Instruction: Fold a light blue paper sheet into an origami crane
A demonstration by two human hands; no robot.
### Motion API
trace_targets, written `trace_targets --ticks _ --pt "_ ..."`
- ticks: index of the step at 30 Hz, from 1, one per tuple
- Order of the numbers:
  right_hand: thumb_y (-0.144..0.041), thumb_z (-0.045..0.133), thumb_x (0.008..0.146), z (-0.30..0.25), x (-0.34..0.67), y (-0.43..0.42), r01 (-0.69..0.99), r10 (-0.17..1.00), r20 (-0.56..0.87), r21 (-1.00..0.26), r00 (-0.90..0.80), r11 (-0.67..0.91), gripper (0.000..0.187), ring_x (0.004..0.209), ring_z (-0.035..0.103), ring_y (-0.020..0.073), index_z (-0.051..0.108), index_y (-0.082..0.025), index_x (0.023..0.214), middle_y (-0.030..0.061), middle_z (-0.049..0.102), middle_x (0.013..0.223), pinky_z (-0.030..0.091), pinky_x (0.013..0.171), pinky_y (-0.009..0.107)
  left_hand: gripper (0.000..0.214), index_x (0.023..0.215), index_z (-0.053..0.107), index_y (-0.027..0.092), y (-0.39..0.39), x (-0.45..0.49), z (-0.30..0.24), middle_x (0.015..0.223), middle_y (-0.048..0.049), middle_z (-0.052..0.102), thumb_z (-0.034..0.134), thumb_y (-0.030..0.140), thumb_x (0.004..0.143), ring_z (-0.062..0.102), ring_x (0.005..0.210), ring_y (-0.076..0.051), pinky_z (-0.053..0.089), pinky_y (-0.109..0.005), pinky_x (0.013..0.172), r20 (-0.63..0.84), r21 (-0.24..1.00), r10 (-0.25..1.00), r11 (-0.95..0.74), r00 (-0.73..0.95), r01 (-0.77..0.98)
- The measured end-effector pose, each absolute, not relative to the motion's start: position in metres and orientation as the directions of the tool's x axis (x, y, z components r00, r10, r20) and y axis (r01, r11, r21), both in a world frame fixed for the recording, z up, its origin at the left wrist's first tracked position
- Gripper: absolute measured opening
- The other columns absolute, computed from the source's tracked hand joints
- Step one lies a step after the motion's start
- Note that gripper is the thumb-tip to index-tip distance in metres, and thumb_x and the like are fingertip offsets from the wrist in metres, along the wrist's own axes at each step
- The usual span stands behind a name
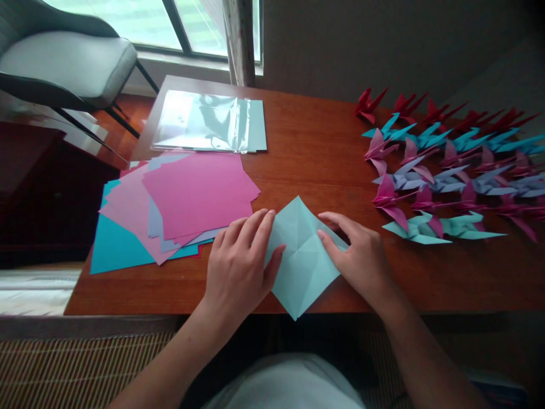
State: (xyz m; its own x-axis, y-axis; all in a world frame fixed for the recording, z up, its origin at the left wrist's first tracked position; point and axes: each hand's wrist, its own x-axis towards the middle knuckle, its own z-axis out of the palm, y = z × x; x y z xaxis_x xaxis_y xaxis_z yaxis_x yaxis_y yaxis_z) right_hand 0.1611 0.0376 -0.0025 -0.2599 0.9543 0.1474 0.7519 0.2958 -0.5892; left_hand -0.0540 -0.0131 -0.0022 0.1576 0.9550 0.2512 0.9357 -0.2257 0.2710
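"Head view, then: where was the sheet?"

"Mint-green sheet [304,255] of paper, turned like a diamond, at the near edge of the table [306,147]. Its bottom corner poked slightly past the edge, and creases crossed its middle."

"And the hands?"

"Left hand [242,255] lay over the left side, fingers together and bent, fingertips by the upper left edge, thumb over the paper. I couldn't tell whether it gripped or only pressed."

"The right hand [361,255]?"

"That was at the right-hand corner, thumb and forefinger apart, the thumb on top of the paper. Its other fingers were partly hidden, so I couldn't tell whether they pinched the sheet."

"What lay to the left?"

"A fanned pile of loose paper, with a magenta sheet [200,196] on top and pale pink, lavender and turquoise showing underneath. Just behind it was a shiny clear packet [196,122] with pale green paper in it."

"To the right?"

"Folded cranes in rows: red cranes [367,106] farthest off, then turquoise, pink, lavender and magenta, with two mint cranes [419,230] nearest."

"Anything beyond the table?"

"A chair [72,65] with a pale seat, at the far left by the window [202,25]."
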Motion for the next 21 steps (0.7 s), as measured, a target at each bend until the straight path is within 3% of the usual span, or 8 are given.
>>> trace_targets --ticks 6,11,13,15,17,19,21 --pt "-0.025 0.059 0.093 -0.009 0.164 0.030 0.711 0.967 0.211 -0.657 -0.144 0.250 0.018 0.081 0.073 0.0218 0.069 -0.024 0.109 0.0044 0.077 0.095 0.059 0.076 0.037 0.048 0.141 0.047 0.021 -0.015 -0.045 -0.001 0.126 -0.0119 0.069 0.060 0.030 0.096 0.067 0.110 -0.026 0.055 -0.042 0.095 0.321 0.503 0.943 -0.095 -0.084 0.859" --pt "-0.025 0.060 0.093 -0.008 0.168 0.029 0.665 0.968 0.213 -0.705 -0.130 0.244 0.017 0.081 0.072 0.0205 0.070 -0.024 0.107 0.0038 0.077 0.094 0.058 0.073 0.035 0.049 0.138 0.050 0.021 -0.010 -0.048 0.002 0.131 -0.0146 0.065 0.065 0.032 0.093 0.061 0.119 -0.030 0.050 -0.051 0.102 0.342 0.507 0.924 -0.028 -0.171 0.862" --pt "-0.026 0.061 0.093 -0.007 0.170 0.028 0.639 0.973 0.200 -0.735 -0.112 0.225 0.017 0.081 0.072 0.0200 0.070 -0.025 0.108 0.0035 0.077 0.095 0.057 0.073 0.034 0.048 0.136 0.054 0.021 -0.008 -0.051 0.004 0.128 -0.0134 0.067 0.067 0.034 0.091 0.064 0.113 -0.029 0.052 -0.048 0.099 0.284 0.610 0.934 -0.003 -0.215 0.793" --pt "-0.028 0.063 0.093 -0.008 0.173 0.028 0.606 0.981 0.175 -0.773 -0.083 0.189 0.018 0.081 0.072 0.0194 0.070 -0.025 0.110 0.0031 0.077 0.095 0.057 0.071 0.033 0.046 0.133 0.056 0.023 -0.008 -0.052 0.006 0.121 -0.0103 0.070 0.069 0.036 0.090 0.068 0.103 -0.024 0.056 -0.039 0.089 0.150 0.831 0.944 0.040 -0.293 0.554" --pt "-0.030 0.064 0.092 -0.011 0.174 0.027 0.577 0.986 0.159 -0.801 -0.053 0.160 0.021 0.079 0.072 0.0186 0.070 -0.025 0.112 0.0024 0.076 0.093 0.057 0.071 0.032 0.043 0.129 0.060 0.023 -0.008 -0.050 0.010 0.114 -0.0080 0.071 0.068 0.039 0.090 0.069 0.099 -0.021 0.056 -0.031 0.081 -0.038 0.979 0.946 0.100 -0.322 0.180" --pt "-0.031 0.066 0.092 -0.014 0.175 0.027 0.566 0.986 0.162 -0.810 -0.034 0.153 0.023 0.078 0.071 0.0176 0.069 -0.025 0.114 0.0015 0.076 0.091 0.057 0.072 0.032 0.043 0.128 0.062 0.023 -0.009 -0.045 0.013 0.115 -0.0080 0.071 0.068 0.043 0.090 0.069 0.101 -0.021 0.055 -0.027 0.079 -0.198 0.977 0.942 0.169 -0.271 -0.129" --pt "-0.030 0.066 0.092 -0.016 0.174 0.027 0.562 0.985 0.171 -0.812 -0.028 0.157 0.024 0.077 0.071 0.0167 0.069 -0.024 0.115 0.0010 0.076 0.090 0.057 0.073 0.031 0.047 0.128 0.064 0.022 -0.010 -0.039 0.016 0.121 -0.0092 0.070 0.069 0.047 0.089 0.070 0.102 -0.022 0.055 -0.027 0.080 -0.285 0.934 0.940 0.228 -0.189 -0.274"
